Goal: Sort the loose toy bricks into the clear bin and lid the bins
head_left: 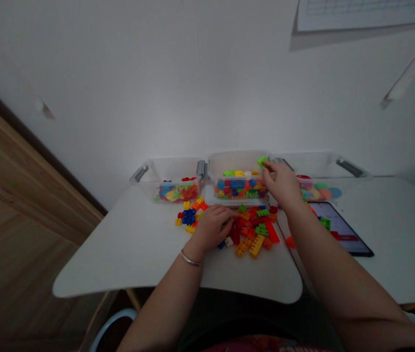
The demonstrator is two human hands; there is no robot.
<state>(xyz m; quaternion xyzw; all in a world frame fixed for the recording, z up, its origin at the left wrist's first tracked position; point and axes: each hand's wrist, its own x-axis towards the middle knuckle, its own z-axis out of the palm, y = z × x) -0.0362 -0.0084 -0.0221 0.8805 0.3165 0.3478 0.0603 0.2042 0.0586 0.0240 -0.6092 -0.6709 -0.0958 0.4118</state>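
A bright green toy building block is pinched between the thumb and fingers of my right hand, at the right rim of the middle clear plastic box. That box holds many mixed-colour blocks. My left hand rests at the left part of a loose pile of blocks on the white table. Its index finger reaches out to the right, touching or nearly touching an orange block, with the thumb apart below. A dark blue block lies left of this hand.
Left of the middle box stands another clear box with colourful pieces. A third clear box holds round discs, at the right. A tablet lies beyond the seam between the tabletops, partly behind my right forearm. The wall stands behind.
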